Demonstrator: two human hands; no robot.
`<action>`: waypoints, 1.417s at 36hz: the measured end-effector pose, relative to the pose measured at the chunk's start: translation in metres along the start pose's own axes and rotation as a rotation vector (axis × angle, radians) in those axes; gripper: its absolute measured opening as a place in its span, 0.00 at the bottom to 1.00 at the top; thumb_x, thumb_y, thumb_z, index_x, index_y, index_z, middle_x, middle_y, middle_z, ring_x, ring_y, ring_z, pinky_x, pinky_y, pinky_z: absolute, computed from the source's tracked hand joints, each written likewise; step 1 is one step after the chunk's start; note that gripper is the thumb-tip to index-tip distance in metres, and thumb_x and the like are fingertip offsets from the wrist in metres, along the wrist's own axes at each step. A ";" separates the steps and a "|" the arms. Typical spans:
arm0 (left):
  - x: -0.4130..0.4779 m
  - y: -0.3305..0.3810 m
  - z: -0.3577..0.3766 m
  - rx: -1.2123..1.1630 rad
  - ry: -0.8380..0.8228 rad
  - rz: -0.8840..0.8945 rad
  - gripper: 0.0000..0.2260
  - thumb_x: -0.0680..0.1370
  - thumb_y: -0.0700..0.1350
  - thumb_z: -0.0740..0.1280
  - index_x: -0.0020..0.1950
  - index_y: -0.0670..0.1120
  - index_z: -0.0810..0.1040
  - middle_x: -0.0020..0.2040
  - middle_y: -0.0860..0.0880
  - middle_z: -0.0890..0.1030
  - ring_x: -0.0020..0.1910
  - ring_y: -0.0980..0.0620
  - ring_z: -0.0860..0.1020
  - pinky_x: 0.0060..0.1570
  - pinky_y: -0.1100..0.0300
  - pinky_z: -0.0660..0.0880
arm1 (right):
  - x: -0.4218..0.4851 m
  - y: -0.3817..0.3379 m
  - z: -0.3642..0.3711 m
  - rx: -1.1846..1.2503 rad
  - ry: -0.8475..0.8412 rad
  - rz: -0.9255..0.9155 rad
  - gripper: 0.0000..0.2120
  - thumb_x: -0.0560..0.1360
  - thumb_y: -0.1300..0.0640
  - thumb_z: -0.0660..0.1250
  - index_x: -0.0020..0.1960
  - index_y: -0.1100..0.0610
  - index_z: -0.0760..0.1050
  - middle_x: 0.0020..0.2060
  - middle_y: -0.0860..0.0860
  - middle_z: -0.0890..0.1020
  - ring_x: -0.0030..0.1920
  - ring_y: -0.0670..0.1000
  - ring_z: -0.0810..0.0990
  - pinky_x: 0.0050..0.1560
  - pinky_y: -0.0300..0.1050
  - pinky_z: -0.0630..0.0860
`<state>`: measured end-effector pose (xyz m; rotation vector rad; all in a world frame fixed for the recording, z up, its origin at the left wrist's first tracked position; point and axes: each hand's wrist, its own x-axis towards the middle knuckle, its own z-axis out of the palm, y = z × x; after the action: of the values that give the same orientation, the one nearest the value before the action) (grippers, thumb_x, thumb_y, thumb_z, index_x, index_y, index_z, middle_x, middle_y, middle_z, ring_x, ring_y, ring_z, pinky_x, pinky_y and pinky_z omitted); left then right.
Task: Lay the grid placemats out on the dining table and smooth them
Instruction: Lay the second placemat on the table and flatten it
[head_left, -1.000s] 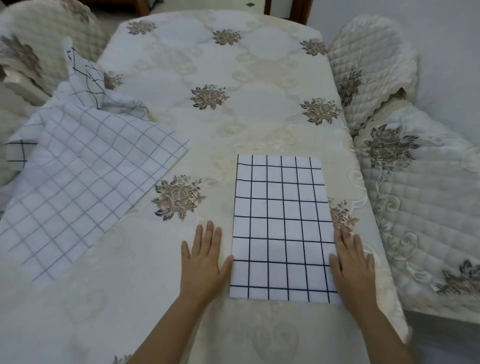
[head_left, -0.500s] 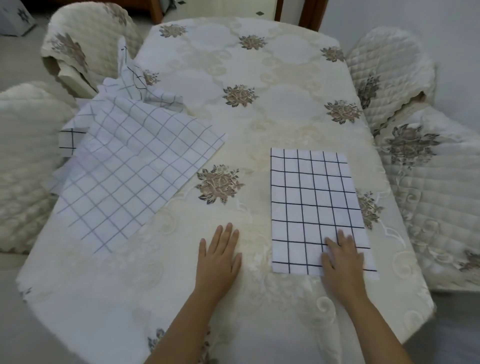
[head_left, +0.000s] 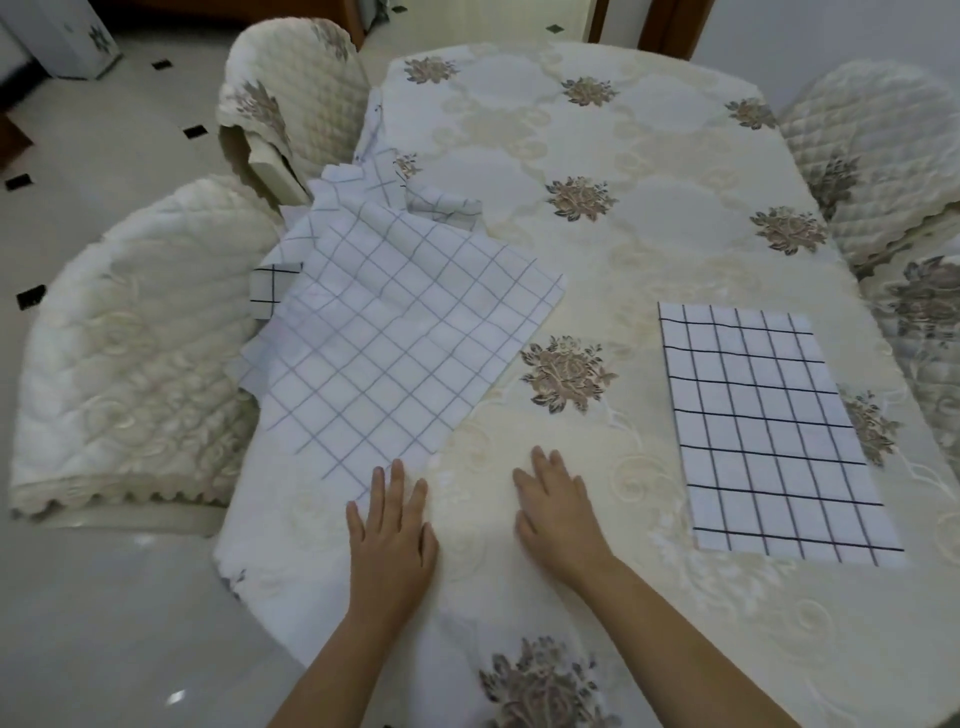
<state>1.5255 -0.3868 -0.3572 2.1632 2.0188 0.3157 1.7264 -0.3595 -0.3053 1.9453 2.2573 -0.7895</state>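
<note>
One grid placemat, white with dark lines, lies flat near the table's right edge. A loose pile of grid placemats sits askew on the left side, pale side up, with crumpled ones behind it hanging over the table edge. My left hand rests flat on the tablecloth, fingertips at the pile's near corner. Flat on the cloth between pile and laid mat lies my right hand, fingers spread, touching neither. Both hands hold nothing.
The dining table wears a cream cloth with brown flower motifs. Quilted chairs stand on the left, back left and right. Tiled floor lies to the left.
Both hands have left the laid placemat and shifted left across the cloth; my left hand now reaches the corner of the pile. The view has swung left too.
</note>
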 end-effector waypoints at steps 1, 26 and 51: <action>-0.002 -0.008 -0.002 0.004 0.011 -0.008 0.22 0.73 0.48 0.54 0.65 0.44 0.73 0.72 0.40 0.66 0.76 0.50 0.44 0.63 0.35 0.60 | 0.005 -0.012 0.002 -0.022 -0.008 -0.016 0.25 0.79 0.56 0.53 0.75 0.56 0.54 0.76 0.56 0.44 0.76 0.58 0.41 0.73 0.57 0.46; 0.025 -0.053 -0.039 -0.145 -0.028 0.004 0.13 0.68 0.49 0.64 0.46 0.42 0.78 0.53 0.40 0.81 0.58 0.39 0.78 0.52 0.39 0.74 | 0.038 -0.100 0.022 -0.301 0.169 -0.311 0.21 0.54 0.57 0.77 0.46 0.53 0.81 0.56 0.48 0.82 0.60 0.55 0.78 0.49 0.64 0.76; 0.025 -0.032 -0.132 -0.347 0.215 0.257 0.17 0.73 0.51 0.62 0.56 0.41 0.77 0.52 0.45 0.81 0.53 0.45 0.78 0.56 0.50 0.71 | -0.014 -0.075 0.008 0.697 0.280 0.081 0.15 0.77 0.57 0.62 0.32 0.55 0.65 0.26 0.47 0.68 0.28 0.43 0.66 0.30 0.34 0.62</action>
<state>1.4616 -0.3625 -0.2376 2.2330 1.6228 0.8960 1.6565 -0.3809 -0.2815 2.5443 2.2057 -1.5411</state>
